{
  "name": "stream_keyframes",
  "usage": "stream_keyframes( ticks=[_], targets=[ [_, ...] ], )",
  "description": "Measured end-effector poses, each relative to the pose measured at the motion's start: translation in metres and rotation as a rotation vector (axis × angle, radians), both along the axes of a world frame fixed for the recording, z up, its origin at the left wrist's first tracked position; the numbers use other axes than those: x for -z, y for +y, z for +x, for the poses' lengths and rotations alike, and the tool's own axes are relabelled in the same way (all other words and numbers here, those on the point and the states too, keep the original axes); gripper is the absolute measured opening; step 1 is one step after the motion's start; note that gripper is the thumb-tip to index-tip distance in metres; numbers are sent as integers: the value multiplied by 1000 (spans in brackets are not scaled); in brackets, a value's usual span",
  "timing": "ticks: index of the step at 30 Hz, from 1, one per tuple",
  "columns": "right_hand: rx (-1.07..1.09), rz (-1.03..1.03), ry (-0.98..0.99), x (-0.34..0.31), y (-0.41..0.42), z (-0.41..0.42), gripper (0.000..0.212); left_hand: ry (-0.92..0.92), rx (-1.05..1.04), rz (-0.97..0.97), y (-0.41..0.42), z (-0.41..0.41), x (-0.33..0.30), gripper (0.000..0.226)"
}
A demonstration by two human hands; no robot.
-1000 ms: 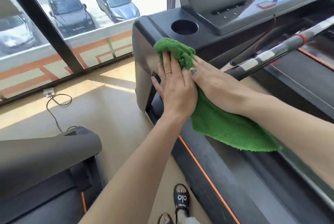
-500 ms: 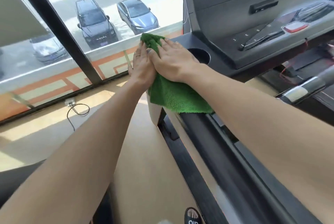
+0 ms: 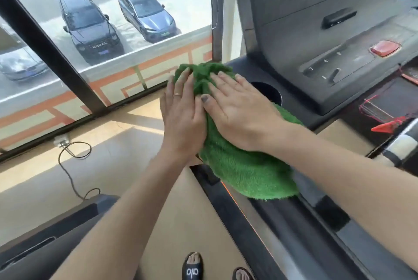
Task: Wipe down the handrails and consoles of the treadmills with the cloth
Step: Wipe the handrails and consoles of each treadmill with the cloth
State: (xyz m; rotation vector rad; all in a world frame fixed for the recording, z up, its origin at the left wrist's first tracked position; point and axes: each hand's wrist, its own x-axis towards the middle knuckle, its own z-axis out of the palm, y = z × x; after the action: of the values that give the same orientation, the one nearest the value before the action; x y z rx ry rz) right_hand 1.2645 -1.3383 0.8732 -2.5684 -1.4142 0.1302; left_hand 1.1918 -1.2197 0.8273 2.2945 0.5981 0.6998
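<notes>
A green fluffy cloth point(image 3: 244, 166) is draped over the left end of the treadmill's dark console ledge point(image 3: 239, 65) and hangs down toward the side rail. My left hand point(image 3: 183, 114), with a ring on one finger, presses flat on the cloth's left side. My right hand point(image 3: 239, 112) lies flat on the cloth beside it, fingers straight and pointing toward the window. A round cup holder point(image 3: 269, 94) sits just right of my right hand. The grey console panel point(image 3: 316, 31) with a red stop button point(image 3: 384, 48) rises behind.
A big window point(image 3: 90, 19) with a black frame stands to the left, parked cars outside. A cable and floor socket point(image 3: 62, 141) lie on the tan floor. Another treadmill point(image 3: 45, 245) sits lower left. A striped handlebar point(image 3: 400, 146) crosses at right. My sandalled feet point(image 3: 192, 268) are below.
Both hands pushed the cloth forward along the left rail onto the console's corner, then held near there. The view tilted up toward the console and window.
</notes>
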Motion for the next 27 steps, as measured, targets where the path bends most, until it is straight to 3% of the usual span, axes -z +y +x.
stream_keyframes(
  ticks=[2, 5, 8, 12, 17, 19, 22, 27],
  targets=[
    [63, 3, 5, 0, 29, 28, 61, 197, 83, 88, 26, 24, -26, 52],
    [159, 19, -18, 3, 51, 56, 58, 525, 222, 67, 52, 59, -55, 48],
    [249, 67, -22, 4, 44, 62, 56, 653, 375, 159, 46, 79, -68, 51],
    [320, 21, -51, 3, 8, 49, 59, 668, 417, 521, 27, 83, -60, 57],
    [390, 167, -52, 3, -56, 4, 67, 484, 662, 723, -7, 53, -44, 57],
    [369, 211, -36, 3, -79, -7, 65, 366, 760, 756, -10, 44, -43, 51],
    [307, 240, -42, -1, -91, -7, 66, 430, 872, 734, -11, 51, -54, 38],
    [336, 302, -230, 1, -105, -10, 55, 422, 892, 691, -27, 66, -55, 37]
  ],
)
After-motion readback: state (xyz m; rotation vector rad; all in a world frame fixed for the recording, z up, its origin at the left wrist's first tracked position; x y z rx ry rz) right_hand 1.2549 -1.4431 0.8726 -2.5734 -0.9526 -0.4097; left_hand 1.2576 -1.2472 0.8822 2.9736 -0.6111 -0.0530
